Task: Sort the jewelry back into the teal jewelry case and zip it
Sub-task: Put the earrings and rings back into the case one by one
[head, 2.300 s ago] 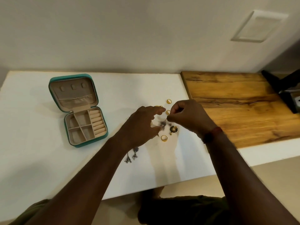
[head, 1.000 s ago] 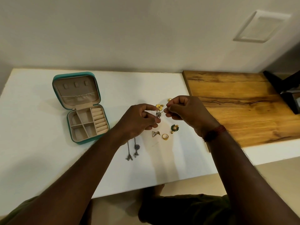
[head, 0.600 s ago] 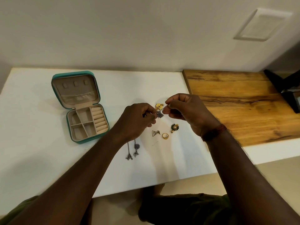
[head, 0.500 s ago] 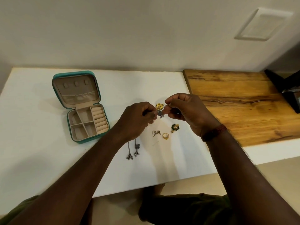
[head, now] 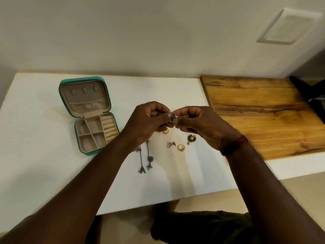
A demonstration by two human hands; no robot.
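The teal jewelry case (head: 77, 118) lies open on the white table (head: 35, 147), its beige compartments empty. My left hand (head: 147, 124) and my right hand (head: 202, 124) meet above the table's middle, both pinching one small silver earring (head: 173, 116) between fingertips. Below the hands lie two long silver drop earrings (head: 145, 159), a triangle earring (head: 170, 144), a gold ring (head: 181, 147), a green and gold flower earring (head: 191, 138) and another gold ring (head: 165, 132), partly under my left hand.
A wooden board (head: 263, 113) covers the table's right side. A dark object (head: 311, 95) sits at the far right edge. The wall runs along the back; the table's front edge is close to my body.
Both hands have closed in more tightly on the small silver earring and sit slightly nearer to me. The gold flower piece seen above my fingers is now hidden.
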